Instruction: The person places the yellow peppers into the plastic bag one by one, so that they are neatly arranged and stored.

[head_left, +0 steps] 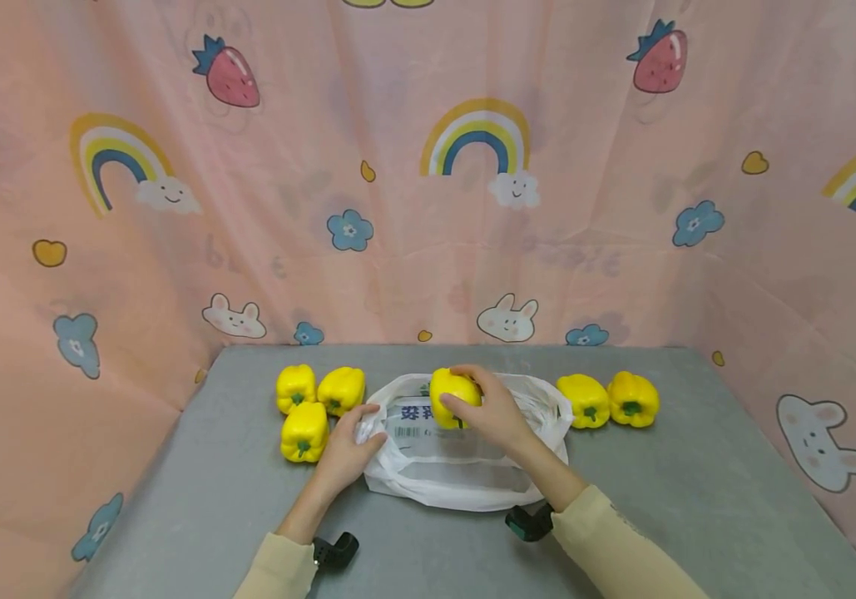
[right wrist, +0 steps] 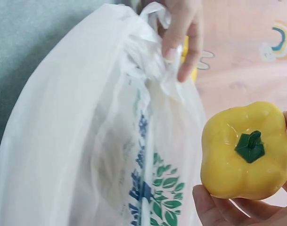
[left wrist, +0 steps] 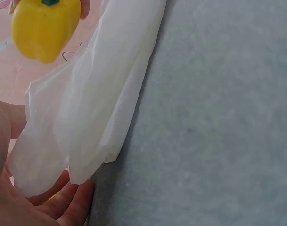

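A yellow bell pepper (head_left: 444,386) with a green stem is gripped in my right hand (head_left: 501,416), held over the mouth of a white plastic bag (head_left: 457,497). The right wrist view shows the pepper (right wrist: 247,174) between thumb and fingers, stem toward the camera. At the bag's left rim is my left hand (head_left: 347,453), thumb and fingers spread apart with the rim between them. Seen from the left wrist, the fingers (left wrist: 72,202) lie along the outside of the bag (left wrist: 94,94). Blue lettering and green leaves are printed on the bag.
Left of the bag, three yellow bell peppers (head_left: 304,433) sit grouped near the left hand. Two more yellow bell peppers (head_left: 633,399) stand on the right, one close to the bag's rim. A pink patterned curtain (head_left: 428,249) rises behind the grey table (head_left: 195,507).
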Motion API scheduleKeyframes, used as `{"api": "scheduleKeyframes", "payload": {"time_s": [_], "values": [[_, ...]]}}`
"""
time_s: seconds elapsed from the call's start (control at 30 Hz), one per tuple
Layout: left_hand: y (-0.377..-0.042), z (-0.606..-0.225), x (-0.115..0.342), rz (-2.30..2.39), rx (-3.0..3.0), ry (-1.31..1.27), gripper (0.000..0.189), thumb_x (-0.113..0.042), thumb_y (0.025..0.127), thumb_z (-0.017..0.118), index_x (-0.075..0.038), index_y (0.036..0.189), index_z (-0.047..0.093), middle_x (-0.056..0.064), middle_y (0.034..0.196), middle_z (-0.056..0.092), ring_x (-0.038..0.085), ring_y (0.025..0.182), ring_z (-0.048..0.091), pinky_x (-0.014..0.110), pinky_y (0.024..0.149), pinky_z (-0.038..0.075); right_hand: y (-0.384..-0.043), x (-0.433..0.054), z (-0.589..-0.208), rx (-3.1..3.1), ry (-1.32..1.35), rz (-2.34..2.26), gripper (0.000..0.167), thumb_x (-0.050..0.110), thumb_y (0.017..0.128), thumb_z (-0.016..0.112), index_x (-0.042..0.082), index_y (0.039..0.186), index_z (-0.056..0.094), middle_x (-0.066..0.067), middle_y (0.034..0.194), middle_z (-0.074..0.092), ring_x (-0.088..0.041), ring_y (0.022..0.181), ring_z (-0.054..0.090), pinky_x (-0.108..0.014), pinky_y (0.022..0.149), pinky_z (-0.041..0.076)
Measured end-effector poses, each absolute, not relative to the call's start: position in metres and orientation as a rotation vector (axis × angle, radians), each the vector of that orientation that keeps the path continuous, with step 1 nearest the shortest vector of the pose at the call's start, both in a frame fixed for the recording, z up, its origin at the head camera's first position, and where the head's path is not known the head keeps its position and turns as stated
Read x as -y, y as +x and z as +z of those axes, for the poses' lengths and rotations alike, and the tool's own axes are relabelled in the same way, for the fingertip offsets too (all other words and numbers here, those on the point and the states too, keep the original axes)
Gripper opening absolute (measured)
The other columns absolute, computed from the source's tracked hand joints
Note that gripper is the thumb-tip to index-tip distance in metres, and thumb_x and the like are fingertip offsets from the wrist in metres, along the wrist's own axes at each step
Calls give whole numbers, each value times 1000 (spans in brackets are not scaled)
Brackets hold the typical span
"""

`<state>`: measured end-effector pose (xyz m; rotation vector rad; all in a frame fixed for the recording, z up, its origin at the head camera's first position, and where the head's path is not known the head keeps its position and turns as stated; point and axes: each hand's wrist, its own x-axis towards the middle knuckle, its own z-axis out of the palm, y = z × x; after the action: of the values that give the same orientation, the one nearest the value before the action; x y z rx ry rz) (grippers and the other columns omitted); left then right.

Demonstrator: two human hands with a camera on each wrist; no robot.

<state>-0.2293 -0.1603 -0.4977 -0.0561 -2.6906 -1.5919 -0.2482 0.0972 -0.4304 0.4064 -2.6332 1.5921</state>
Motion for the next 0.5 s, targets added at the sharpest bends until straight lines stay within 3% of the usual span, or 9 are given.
{"api": "scheduleKeyframes", "payload": {"time_s": [0.23,0.5], "values": [[-229,-499,161,-1598,2689,-60,46,-19,97,69,-14,141,57,15,153,45,35,141,39,63,116,26,-255,-78,-444,2672,424,1530,50,29,93,72,9,136,59,-9,134,59,-27,110,57,-46,93,52],[-229,-498,161,-1610,2684,-69,45,-18,97,69,-13,141,57,15,152,45,36,142,39,63,116,27,-262,-63,-453,2765,372,1462,53,35,94,70,11,138,56,-10,139,56,-27,112,56,-48,96,51]]}}
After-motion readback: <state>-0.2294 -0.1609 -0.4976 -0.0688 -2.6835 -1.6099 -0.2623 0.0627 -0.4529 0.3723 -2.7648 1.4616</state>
